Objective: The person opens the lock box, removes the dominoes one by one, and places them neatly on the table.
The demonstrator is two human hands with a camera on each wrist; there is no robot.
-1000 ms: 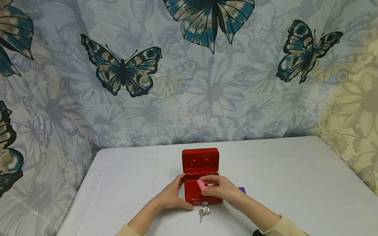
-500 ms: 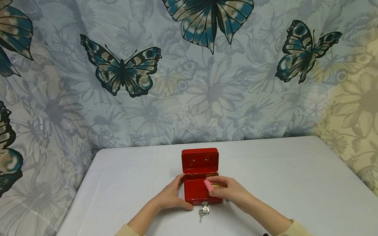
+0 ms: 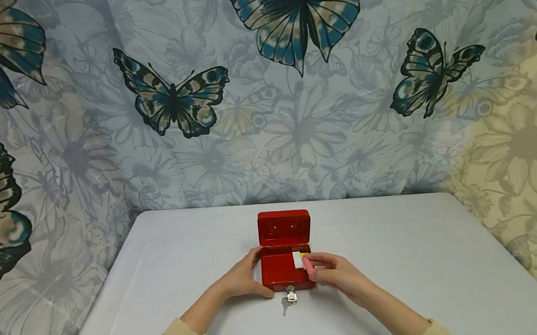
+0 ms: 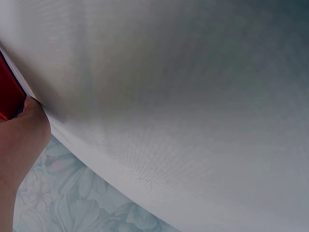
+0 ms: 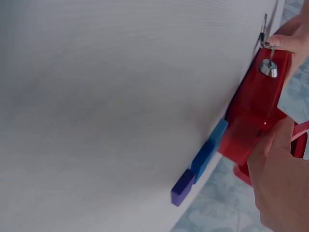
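Observation:
The red cash box (image 3: 277,270) lies on the table with its lid up. My left hand (image 3: 243,278) holds its left side, thumb at the front corner and fingers towards the hinge. Between thumb and fingers, my right hand (image 3: 344,277) pinches a pink block (image 3: 308,266) over the box's right side. Just left of it shows a white piece (image 3: 297,260) with a yellow piece (image 3: 303,254) beside it; whether these lie in the box or against its wall, I cannot tell. Part of the box's right side is hidden by the right hand.
A small key (image 3: 285,305) hangs from the lock (image 3: 291,295) at the box's front. Along the box's right side, the right wrist view shows a light blue block (image 5: 219,133), a darker blue block (image 5: 203,155) and a purple block (image 5: 182,187) on the white table (image 5: 120,121).
My right hand has shifted rightward with the pink block, from over the box's middle to its right side. The white piece has come into clear view. My left hand stays put.

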